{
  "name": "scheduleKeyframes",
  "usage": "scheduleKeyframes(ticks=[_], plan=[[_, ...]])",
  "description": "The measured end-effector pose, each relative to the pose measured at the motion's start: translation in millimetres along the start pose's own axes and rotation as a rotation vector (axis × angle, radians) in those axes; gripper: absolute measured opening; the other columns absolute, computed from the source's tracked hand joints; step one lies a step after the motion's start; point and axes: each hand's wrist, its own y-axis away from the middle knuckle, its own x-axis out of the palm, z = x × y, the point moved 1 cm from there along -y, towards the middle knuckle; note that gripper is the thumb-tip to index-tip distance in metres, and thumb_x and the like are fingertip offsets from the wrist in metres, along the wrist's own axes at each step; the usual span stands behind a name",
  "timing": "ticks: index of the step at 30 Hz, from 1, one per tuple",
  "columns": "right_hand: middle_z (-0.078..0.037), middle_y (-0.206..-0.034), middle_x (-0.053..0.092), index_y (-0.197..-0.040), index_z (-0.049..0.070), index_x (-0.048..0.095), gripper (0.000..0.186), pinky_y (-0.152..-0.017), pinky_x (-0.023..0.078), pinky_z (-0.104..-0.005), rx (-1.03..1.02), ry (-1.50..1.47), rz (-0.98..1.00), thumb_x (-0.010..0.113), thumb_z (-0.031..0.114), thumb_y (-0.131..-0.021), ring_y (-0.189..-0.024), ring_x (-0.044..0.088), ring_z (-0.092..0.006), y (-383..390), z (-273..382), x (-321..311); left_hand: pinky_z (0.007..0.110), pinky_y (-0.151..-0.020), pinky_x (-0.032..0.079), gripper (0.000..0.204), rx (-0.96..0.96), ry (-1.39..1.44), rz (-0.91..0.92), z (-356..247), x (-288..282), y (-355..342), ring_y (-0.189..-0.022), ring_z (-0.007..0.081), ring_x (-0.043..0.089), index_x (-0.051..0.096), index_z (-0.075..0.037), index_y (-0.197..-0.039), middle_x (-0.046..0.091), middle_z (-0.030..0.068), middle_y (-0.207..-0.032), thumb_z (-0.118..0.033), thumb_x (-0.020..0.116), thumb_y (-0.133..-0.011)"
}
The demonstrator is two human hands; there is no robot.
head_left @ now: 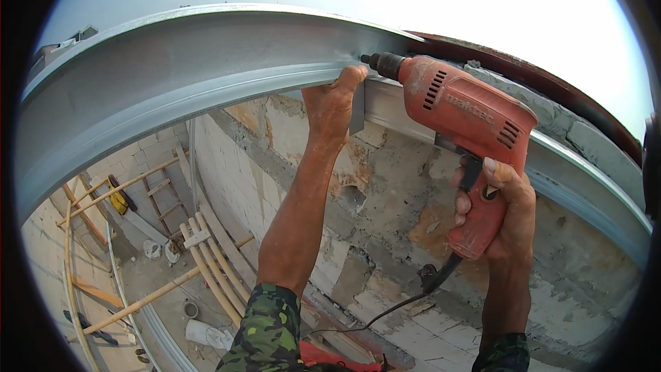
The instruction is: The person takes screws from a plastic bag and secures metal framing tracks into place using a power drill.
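A red corded power drill (468, 110) is in my right hand (509, 200), my fingers wrapped round its handle near the trigger. Its dark chuck (385, 65) points left, and the tip meets the web of a silver metal beam (206, 48) near the beam's right end. My left hand (334, 100) grips the lower flange of that beam just left of the drill tip; its thumb lies up over the flange, and the other fingers are hidden behind. A second metal channel (392, 102) joins there and runs off to the right under the drill. The black cord (385, 315) hangs from the handle.
A block wall (385, 186) with rough mortar drops below the beams. Far below lies a floor (158, 282) with a bucket (191, 309) and white sacks. Bamboo poles (213, 262) and a ladder (164, 193) stand at lower left. A rusty red-brown edge (551, 72) runs along the upper right.
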Motion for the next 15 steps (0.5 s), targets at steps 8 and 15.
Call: scheduleKeyframes(ticks=[8, 15], plan=[[-0.017, -0.084, 0.06, -0.118, -0.008, 0.048, 0.047, -0.049, 0.051, -0.0324, 0.024, -0.118, -0.025, 0.061, 0.021, -0.083, -0.057, 0.059, -0.0191, 4.1, -24.3, -3.5, 0.03, -0.073, 0.045, 0.014, -0.02, -0.191, 0.147, 0.4, -11.1, -3.6, -0.077, 0.012, 0.056, 0.064, -0.004, -0.085, 0.06, 0.0008, -0.083, -0.012, 0.07, -0.075], [-0.017, -0.081, 0.061, -0.116, -0.009, 0.048, 0.053, -0.05, 0.052, -0.0325, -0.181, 0.133, -0.045, 0.064, 0.02, -0.076, -0.057, 0.059, -0.0194, 3.7, -60.8, -1.1, 0.03, -0.067, 0.046, 0.019, 0.092, -0.386, 0.236, -8.9, -18.2, -6.5, -0.069, 0.0125, 0.055, 0.064, -0.002, -0.077, 0.061, -0.0001, -0.073, -0.019, 0.072, -0.077]])
